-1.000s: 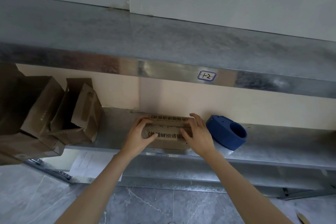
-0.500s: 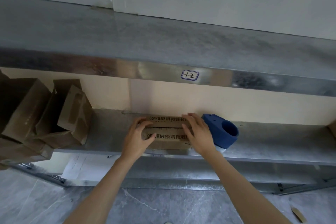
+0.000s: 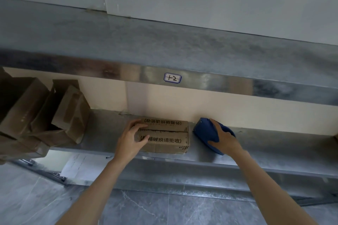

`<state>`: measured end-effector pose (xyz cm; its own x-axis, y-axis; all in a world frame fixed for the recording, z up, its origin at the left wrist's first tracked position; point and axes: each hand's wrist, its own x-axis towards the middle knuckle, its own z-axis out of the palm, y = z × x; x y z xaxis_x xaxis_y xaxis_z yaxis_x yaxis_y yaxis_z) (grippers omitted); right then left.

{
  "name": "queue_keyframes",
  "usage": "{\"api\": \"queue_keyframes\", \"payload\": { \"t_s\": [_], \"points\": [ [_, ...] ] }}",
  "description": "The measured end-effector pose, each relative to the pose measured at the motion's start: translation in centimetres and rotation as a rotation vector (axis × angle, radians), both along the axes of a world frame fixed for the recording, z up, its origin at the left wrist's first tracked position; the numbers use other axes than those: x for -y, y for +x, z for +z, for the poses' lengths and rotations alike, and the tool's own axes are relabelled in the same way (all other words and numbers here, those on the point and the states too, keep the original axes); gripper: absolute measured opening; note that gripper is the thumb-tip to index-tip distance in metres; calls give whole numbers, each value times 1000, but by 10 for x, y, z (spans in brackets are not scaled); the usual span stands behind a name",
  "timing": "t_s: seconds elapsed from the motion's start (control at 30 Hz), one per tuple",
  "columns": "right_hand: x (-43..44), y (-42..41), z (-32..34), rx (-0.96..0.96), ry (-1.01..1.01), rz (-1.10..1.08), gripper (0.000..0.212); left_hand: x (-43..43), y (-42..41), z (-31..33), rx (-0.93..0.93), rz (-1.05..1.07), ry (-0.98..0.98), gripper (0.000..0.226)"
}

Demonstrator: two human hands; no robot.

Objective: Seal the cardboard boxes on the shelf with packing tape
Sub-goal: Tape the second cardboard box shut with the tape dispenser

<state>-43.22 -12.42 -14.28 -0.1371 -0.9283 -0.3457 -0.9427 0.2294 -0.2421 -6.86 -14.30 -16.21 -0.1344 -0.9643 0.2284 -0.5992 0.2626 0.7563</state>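
Box (image 3: 168, 138) left edge: left hand (image 3: 130, 142) fingers grip | dispenser (image 3: 203, 131): right hand (image 3: 225, 140) fingers clasp

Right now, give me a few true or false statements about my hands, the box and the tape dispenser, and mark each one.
1. The left hand holds the left end of the printed cardboard box. True.
2. The right hand is also on that box. False: it is on the blue tape dispenser, fingers wrapped over it.
3. The dispenser sits on the metal shelf, to the right of the box. True.
4. The cartons at the left end of the shelf are closed flat. False: their flaps stand open.
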Motion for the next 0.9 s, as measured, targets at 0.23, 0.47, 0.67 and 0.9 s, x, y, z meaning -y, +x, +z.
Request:
{"api": "queue_keyframes", "payload": {
  "t_s": [0.23,0.47,0.67,0.9],
  "points": [
    [5,-20,1,190,-5,48,92,3,4,-1,10,-30,36,34],
    [12,-24,1,257,83,26,101,6,13,-2,40,-124,43,44],
    [11,-24,-1,309,110,-3,105,7,13,-6,22,-122,44,43],
    [13,-22,4,372,176,-2,110,6,13,-5,19,-123,38,43]
  ]
}}
